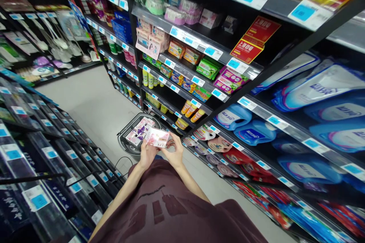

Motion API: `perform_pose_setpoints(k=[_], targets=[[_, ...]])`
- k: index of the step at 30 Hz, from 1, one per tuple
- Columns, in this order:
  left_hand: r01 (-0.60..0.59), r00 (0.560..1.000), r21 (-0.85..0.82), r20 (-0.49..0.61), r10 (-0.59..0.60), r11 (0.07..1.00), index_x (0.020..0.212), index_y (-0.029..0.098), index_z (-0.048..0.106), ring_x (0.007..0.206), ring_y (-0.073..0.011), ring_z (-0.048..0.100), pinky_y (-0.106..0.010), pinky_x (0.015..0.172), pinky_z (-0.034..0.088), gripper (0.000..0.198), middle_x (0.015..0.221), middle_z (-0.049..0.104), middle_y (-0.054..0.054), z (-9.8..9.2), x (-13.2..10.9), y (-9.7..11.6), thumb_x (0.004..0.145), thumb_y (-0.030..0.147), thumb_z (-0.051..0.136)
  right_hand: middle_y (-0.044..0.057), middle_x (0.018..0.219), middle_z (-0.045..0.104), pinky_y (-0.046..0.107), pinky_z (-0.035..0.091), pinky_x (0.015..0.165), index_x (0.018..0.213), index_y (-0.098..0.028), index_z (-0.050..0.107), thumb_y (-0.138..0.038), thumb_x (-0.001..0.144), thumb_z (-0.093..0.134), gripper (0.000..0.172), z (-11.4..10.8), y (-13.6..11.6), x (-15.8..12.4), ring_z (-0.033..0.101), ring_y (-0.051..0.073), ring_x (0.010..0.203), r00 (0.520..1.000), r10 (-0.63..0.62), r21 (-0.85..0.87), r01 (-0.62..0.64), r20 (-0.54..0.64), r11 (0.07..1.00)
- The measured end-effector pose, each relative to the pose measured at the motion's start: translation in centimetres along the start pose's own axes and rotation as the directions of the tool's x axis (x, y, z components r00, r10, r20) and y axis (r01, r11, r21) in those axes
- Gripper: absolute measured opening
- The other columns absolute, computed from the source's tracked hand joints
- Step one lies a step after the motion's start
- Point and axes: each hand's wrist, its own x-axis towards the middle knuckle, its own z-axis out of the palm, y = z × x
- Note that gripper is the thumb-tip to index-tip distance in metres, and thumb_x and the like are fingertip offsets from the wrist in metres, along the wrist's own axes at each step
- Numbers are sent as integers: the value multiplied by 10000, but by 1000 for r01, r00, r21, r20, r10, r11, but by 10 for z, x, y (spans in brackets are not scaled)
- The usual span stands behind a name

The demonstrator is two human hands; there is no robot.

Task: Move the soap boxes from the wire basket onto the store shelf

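A small pink-and-white box [157, 138] is held between both hands in front of my body. My left hand [147, 154] grips its left end from below, fingers partly hidden behind it. At the right end, the thumb and fingers of my right hand [174, 151] are closed on the same box. Just beyond the box, a dark perforated basket [123, 139] stands on the floor. Inside it lie several pink, white and purple boxes [138, 131].
Shelves [182, 36] with boxed soaps rise ahead, and blue detergent bottles [255, 131] fill those at the right. Another shelf unit [54, 152] slopes along the left. A thin black cable [115, 165] hangs near my left forearm. Pale floor [97, 98] runs between the shelves.
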Motion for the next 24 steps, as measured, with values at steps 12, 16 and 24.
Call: perform_pose_setpoints(k=[12,16,24], targets=[[0,1000,33,19,-1,999,1269,146,652,1336,-388,519,-524,1108,382,752,1266,702,-160,0,0,3,862,745,447,134,1318,621,322,620,622,1389,-271,589,-253,751,818,677,1,2,1,661,172,780,1000,28,-1,-28,3,1000],[-8,1000,25,18,7,1000,1273,137,647,1341,-390,512,-522,1109,384,749,1273,696,-168,1,0,4,859,735,470,135,1323,620,330,619,628,1392,-274,589,-251,758,808,670,1,0,2,667,177,789,1000,27,4,-27,6,1000],[-17,1000,10,1,17,1000,1245,160,664,1341,-378,511,-514,1110,383,716,1287,693,-150,1,1,4,843,730,504,133,1316,621,324,617,625,1381,-271,591,-245,750,811,668,3,0,2,663,173,778,1000,19,12,-19,-2,1000]])
